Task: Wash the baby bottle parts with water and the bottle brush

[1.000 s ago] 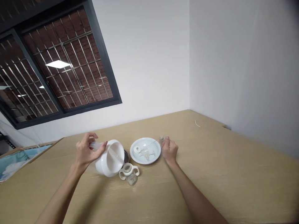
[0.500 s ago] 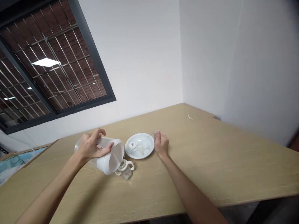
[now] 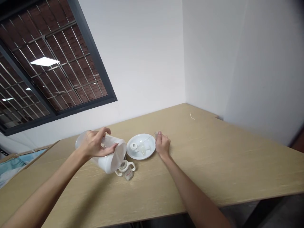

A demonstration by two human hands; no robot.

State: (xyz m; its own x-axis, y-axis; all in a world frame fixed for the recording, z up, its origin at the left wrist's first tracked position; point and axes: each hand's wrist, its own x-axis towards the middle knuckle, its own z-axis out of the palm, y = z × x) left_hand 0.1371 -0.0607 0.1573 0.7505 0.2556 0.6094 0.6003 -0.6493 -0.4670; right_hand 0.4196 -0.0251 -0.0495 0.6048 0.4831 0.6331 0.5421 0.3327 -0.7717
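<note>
My left hand (image 3: 97, 144) is wrapped round a white, partly see-through plastic jug (image 3: 112, 161), which lies tilted with its wide mouth facing right and down. Just below that mouth, an uncapped baby bottle (image 3: 128, 174) with two cream handles and red print stands on the table. Beside them, a white plate (image 3: 142, 157) carries a white bottle ring (image 3: 133, 146) and a clear, soft-looking piece (image 3: 142, 150). At the plate's right edge, my right hand (image 3: 162, 144) is closed on a small clear item (image 3: 156, 134), too indistinct to name. A thin line runs from it over the plate.
A light wooden table (image 3: 201, 158) reaches back to the white walls. A thin bent cream strip (image 3: 192, 116) lies near its far corner. Blue fabric (image 3: 14, 167) shows in a container at the left, below a barred window (image 3: 61, 63).
The view has shifted slightly, so the table things sit a little higher. The jug stays tilted in my left hand above the bottle, and my right hand keeps its grip by the plate.
</note>
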